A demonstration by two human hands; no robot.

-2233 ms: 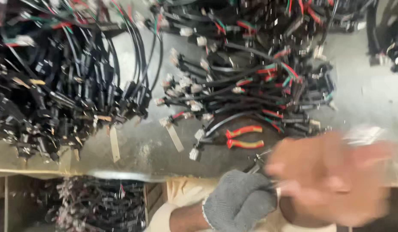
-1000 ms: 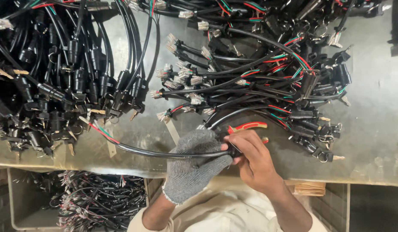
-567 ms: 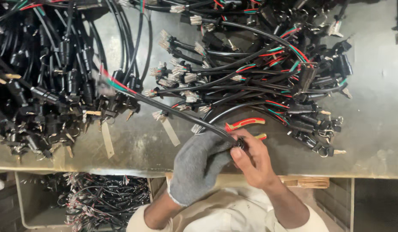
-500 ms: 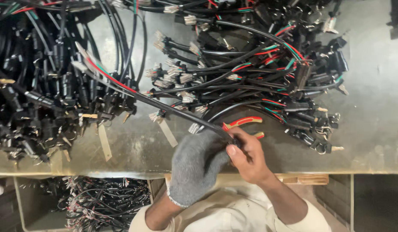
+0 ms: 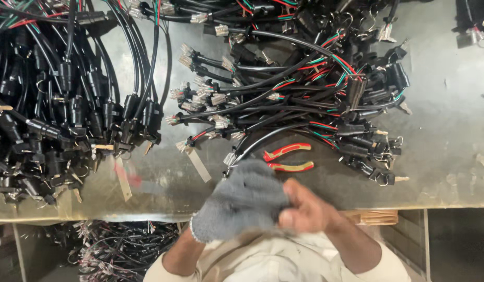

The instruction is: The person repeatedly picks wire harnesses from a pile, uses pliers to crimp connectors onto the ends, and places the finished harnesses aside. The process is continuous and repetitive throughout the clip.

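Head view: looking straight down on a metal workbench (image 5: 451, 156) covered with cable assemblies; both hands meet at its near edge, blurred by motion.
Left hand: the left hand (image 5: 247, 201), in a grey knit glove, sits curled at the near edge, touching the right hand; whether it is clenched on anything I cannot tell.
Right hand: the bare right hand (image 5: 307, 211) is pressed against the glove, fingers folded toward it; what it holds, if anything, is hidden by blur.
Nearest thing: red-and-yellow-handled pliers (image 5: 288, 158) lie just beyond the hands, handles running left to right, slightly splayed, their head end pointing left toward the glove.
Which hand is nearer: the gloved left hand, almost touching the pliers' left end; the right hand is a little nearer the camera side.
Loose harness pile: a loose pile of black cables (image 5: 304, 94) with red and green leads and crimped metal terminals fans out far of the pliers, cable ends pointing left.
Nearest cable: one black cable (image 5: 263, 140) curves down to end just far-left of the glove.
Left bundle: a dense bundle of black connectors (image 5: 59, 115) fills the far left, well apart from the hands.
In the way: pale tape strips (image 5: 199, 166) lie on the bench to the left of the glove.
Below bench: more cables (image 5: 116, 250) lie in a bin under the near edge.
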